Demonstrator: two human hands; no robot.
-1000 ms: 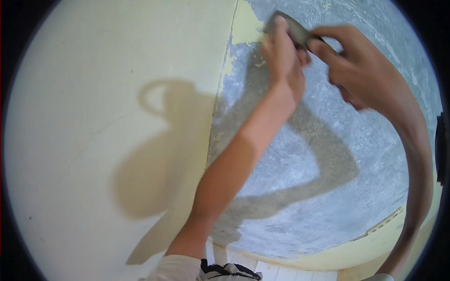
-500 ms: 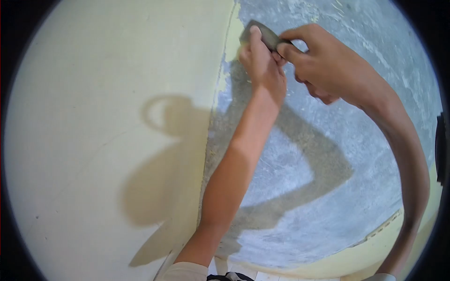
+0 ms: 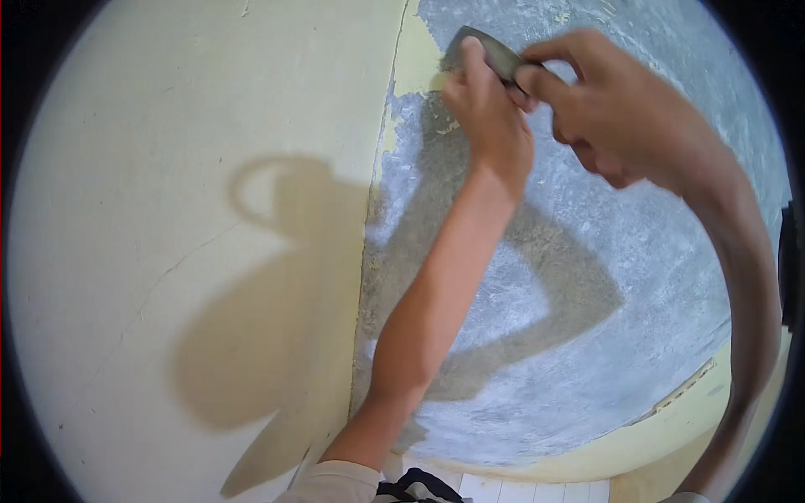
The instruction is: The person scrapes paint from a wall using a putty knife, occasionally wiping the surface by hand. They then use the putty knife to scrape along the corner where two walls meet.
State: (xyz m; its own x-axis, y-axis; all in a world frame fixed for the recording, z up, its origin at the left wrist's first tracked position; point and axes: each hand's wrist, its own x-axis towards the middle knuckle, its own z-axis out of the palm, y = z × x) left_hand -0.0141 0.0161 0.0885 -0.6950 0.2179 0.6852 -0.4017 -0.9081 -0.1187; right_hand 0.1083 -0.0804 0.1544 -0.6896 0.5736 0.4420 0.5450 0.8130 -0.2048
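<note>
A putty knife with a dark grey blade [image 3: 501, 60] lies against the upper part of the grey wall [image 3: 553, 335], its edge at a patch of pale yellow paint [image 3: 419, 60]. My left hand [image 3: 490, 113] presses on the blade, the thumb stretched along its face and the other fingers curled below. From the right, my right hand [image 3: 608, 109] pinches the narrow handle end between thumb and forefinger. The handle itself is mostly hidden by that hand.
To the left, a cream-yellow wall [image 3: 168, 109] meets the grey one at a vertical corner line. Shadows of my head and arms fall across both. White floor planks [image 3: 537, 493] show at the bottom. A dark object [image 3: 788, 264] stands at the right edge.
Both hands and the putty knife have shifted right, away from the corner line, and slightly upward at the left hand. The view has moved a little, and both hands keep their hold.
</note>
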